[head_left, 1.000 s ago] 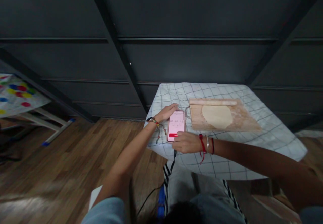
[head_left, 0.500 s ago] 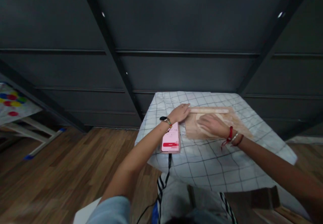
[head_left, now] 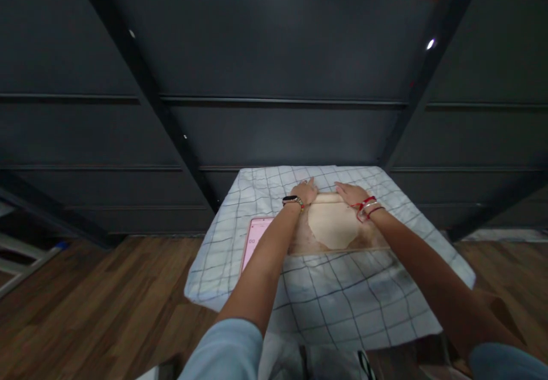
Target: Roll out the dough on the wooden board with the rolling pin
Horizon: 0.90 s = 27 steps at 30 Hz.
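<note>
A wooden rolling pin (head_left: 329, 198) lies across the far part of a floured wooden board (head_left: 302, 244). My left hand (head_left: 305, 191) is over the pin's left end, its fingers partly bent around it. Over the right end lies my right hand (head_left: 350, 192), pressing on the pin with fingers pointing away and to the left. Between my forearms a thin, flat sheet of pale dough (head_left: 334, 227) is spread on the board, its far edge at the pin. The pin's ends are hidden under my hands.
A checked white cloth (head_left: 342, 300) covers the table. A pink-screened phone (head_left: 256, 237) lies left of the board, partly behind my left forearm. Dark metal panels (head_left: 282, 134) rise behind the table. A white stand's leg (head_left: 25, 269) is on the wooden floor at left.
My right hand has moved off the dough to the pin's right end, uncovering the dough sheet. My left hand stays at the pin's left end. The view has shifted.
</note>
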Available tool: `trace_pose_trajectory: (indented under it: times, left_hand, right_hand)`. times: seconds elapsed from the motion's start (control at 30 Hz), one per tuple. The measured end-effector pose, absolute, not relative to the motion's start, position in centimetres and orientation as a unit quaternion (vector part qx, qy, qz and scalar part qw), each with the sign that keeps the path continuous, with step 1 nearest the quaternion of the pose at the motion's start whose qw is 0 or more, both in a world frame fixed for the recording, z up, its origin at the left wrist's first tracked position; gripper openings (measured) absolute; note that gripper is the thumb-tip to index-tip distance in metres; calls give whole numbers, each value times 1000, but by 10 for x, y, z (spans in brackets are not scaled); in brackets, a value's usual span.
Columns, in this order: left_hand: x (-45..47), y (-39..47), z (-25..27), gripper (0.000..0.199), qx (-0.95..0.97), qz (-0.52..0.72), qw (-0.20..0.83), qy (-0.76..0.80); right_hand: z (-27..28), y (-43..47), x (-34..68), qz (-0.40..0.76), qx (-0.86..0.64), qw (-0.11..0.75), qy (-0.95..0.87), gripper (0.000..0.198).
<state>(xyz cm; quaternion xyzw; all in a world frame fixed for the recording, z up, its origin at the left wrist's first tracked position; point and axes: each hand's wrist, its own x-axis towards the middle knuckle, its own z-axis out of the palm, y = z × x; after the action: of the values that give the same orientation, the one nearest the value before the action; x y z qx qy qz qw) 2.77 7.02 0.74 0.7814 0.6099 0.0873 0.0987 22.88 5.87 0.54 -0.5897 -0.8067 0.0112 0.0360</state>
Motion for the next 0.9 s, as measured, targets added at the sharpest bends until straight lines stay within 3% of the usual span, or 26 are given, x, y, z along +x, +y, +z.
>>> trace_pose_trajectory:
  times: [0.5, 0.9]
  left_hand:
    - [28, 126, 10, 39, 764, 130, 14, 632]
    - [27, 105, 11, 40, 785, 6, 85, 613]
  right_hand:
    - [16, 115, 219, 4, -539, 13, -842, 38]
    - [23, 72, 219, -8, -542, -15, -840, 33]
